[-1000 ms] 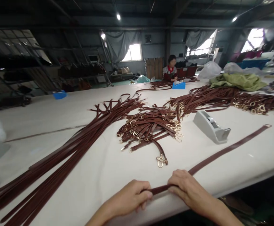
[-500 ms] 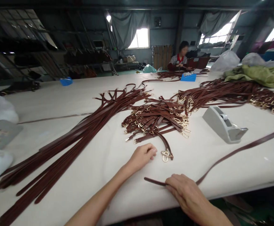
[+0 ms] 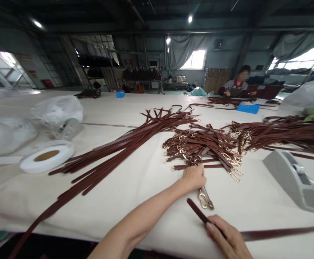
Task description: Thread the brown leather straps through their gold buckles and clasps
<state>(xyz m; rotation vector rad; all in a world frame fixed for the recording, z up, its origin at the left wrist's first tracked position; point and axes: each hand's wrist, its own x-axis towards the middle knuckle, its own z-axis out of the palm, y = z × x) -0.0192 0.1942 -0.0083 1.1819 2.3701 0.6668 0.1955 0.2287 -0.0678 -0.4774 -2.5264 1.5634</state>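
My left hand [image 3: 193, 177] is closed around a short brown leather strap, which is mostly hidden by the fingers. From the hand hangs its gold clasp [image 3: 203, 200], close to the table top. Lower right, my right hand [image 3: 228, 235] pinches a long brown leather strap [image 3: 196, 209] between thumb and fingers, near its rounded tip. The tip points up toward the clasp, a small gap away from it. The rest of that strap trails off to the right. Just beyond my left hand lies a pile of short straps [image 3: 200, 144] with gold buckles and clasps.
A bundle of long straps [image 3: 124, 147] runs down the left of the white table. Right stands a grey tape dispenser [image 3: 289, 180]; left lies a white tape roll [image 3: 65, 153]. More straps [image 3: 289, 131] lie at right. A person [image 3: 239, 84] works across the table.
My left hand has reached the short strap and grasped it, tilting its clasp. My right hand has raised the long strap's tip off the table toward it. The view has turned left.
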